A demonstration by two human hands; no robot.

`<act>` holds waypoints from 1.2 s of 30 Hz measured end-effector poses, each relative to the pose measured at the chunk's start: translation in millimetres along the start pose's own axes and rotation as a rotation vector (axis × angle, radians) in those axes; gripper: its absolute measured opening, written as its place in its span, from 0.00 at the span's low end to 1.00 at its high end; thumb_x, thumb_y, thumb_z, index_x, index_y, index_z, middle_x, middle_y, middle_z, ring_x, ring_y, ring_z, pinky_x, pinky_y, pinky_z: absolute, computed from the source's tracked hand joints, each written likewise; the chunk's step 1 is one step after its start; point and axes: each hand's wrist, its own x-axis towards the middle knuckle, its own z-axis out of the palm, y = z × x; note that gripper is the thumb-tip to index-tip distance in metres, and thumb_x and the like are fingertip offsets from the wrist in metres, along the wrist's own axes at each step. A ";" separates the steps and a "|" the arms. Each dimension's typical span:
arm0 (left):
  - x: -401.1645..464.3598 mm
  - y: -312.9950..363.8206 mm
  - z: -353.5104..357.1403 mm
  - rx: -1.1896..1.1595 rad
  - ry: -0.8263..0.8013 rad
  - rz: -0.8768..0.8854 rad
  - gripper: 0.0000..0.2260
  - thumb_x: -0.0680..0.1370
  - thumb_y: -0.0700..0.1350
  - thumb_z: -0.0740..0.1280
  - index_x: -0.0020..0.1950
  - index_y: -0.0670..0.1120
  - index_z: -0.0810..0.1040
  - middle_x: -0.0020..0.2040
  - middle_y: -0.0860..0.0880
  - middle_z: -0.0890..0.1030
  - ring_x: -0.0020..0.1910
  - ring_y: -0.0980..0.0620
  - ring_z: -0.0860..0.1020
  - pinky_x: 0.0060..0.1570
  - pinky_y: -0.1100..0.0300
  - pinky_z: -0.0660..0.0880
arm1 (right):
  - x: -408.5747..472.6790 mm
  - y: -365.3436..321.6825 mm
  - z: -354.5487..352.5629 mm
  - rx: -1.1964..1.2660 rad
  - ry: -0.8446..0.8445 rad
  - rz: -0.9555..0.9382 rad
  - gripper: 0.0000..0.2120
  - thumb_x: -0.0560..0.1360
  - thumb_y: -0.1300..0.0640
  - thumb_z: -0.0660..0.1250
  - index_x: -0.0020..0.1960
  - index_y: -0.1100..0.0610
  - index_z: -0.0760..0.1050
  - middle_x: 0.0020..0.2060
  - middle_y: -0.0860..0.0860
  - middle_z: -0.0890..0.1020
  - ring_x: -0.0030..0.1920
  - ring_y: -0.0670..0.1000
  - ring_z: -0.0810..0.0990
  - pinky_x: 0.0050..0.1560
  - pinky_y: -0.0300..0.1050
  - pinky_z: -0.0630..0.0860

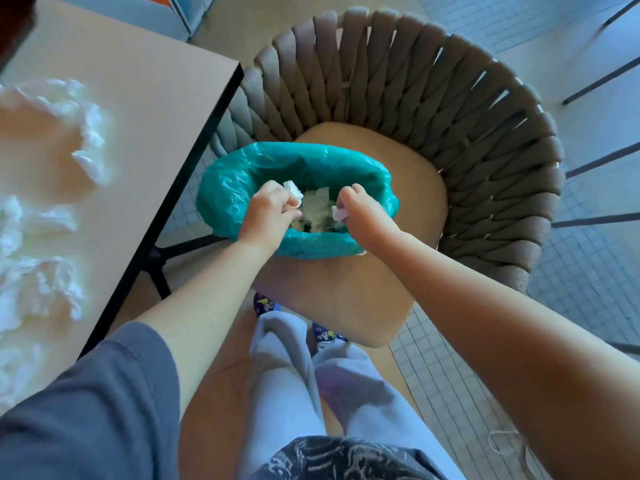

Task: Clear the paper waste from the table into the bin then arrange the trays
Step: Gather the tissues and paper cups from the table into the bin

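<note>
Teal-lined bin sits on the chair seat, right of the table, mouth open, crumpled paper heaped pale inside. Over that mouth, 2 more scraps: a white wad pinched at the left rim, a smaller pinkish-white scrap pinched at the right. On the table at far left, loose white paper waste lies scattered, blurred and overexposed.

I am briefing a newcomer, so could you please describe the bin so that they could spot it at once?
Start at the woven chair beside the table. On its tan seat cushion stands the bin, below both hands. Its teal plastic liner, with crumpled paper inside, sets it apart.
</note>
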 end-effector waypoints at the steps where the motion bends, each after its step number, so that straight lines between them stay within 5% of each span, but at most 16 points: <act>1: -0.4 -3.2 3.0 0.014 -0.011 0.027 0.07 0.69 0.34 0.72 0.45 0.34 0.79 0.44 0.40 0.75 0.40 0.49 0.74 0.44 0.61 0.69 | 0.1 1.9 2.1 0.014 0.031 -0.016 0.06 0.75 0.65 0.55 0.51 0.63 0.67 0.38 0.49 0.68 0.37 0.56 0.72 0.39 0.50 0.72; 4: -2.1 -9.0 7.9 0.074 -0.047 0.097 0.09 0.71 0.35 0.70 0.50 0.34 0.80 0.46 0.40 0.76 0.44 0.46 0.74 0.48 0.64 0.67 | 1.8 -0.1 4.6 -0.021 0.094 -0.023 0.07 0.76 0.62 0.53 0.50 0.59 0.68 0.39 0.49 0.72 0.36 0.52 0.68 0.38 0.45 0.65; 7: -6.1 -10.8 10.3 0.147 -0.123 0.117 0.12 0.75 0.37 0.66 0.57 0.35 0.78 0.58 0.37 0.76 0.66 0.38 0.68 0.69 0.52 0.61 | 3.0 -0.6 13.0 0.001 0.007 -0.057 0.17 0.75 0.68 0.55 0.63 0.62 0.68 0.58 0.58 0.69 0.51 0.58 0.72 0.48 0.46 0.70; 11: -8.4 -15.7 8.6 0.145 -0.179 0.018 0.14 0.78 0.38 0.62 0.63 0.39 0.75 0.73 0.40 0.62 0.75 0.42 0.53 0.72 0.54 0.51 | 3.5 -4.0 12.8 0.008 -0.094 -0.022 0.31 0.71 0.71 0.56 0.72 0.55 0.61 0.73 0.58 0.58 0.68 0.62 0.64 0.62 0.53 0.72; 21: -9.9 -22.8 -31.3 0.137 0.047 0.134 0.10 0.75 0.35 0.63 0.55 0.38 0.79 0.56 0.41 0.78 0.59 0.44 0.71 0.61 0.56 0.67 | 15.3 -37.4 -2.7 -0.027 -0.022 -0.084 0.27 0.70 0.71 0.60 0.68 0.58 0.67 0.69 0.58 0.65 0.68 0.60 0.65 0.64 0.55 0.71; 30: -4.1 -52.8 -120.2 0.170 0.285 0.129 0.10 0.73 0.31 0.63 0.51 0.37 0.80 0.51 0.41 0.78 0.56 0.42 0.72 0.56 0.59 0.68 | 54.2 -128.4 -16.3 -0.009 0.048 -0.247 0.24 0.74 0.69 0.57 0.69 0.58 0.65 0.69 0.57 0.64 0.69 0.58 0.62 0.67 0.52 0.67; 36: 2.3 -90.2 -183.5 0.233 0.421 0.094 0.11 0.71 0.30 0.63 0.49 0.38 0.81 0.52 0.39 0.77 0.53 0.38 0.74 0.53 0.52 0.74 | 83.2 -201.0 -18.8 -0.017 0.047 -0.388 0.23 0.77 0.54 0.62 0.71 0.57 0.63 0.72 0.57 0.60 0.71 0.59 0.58 0.70 0.55 0.61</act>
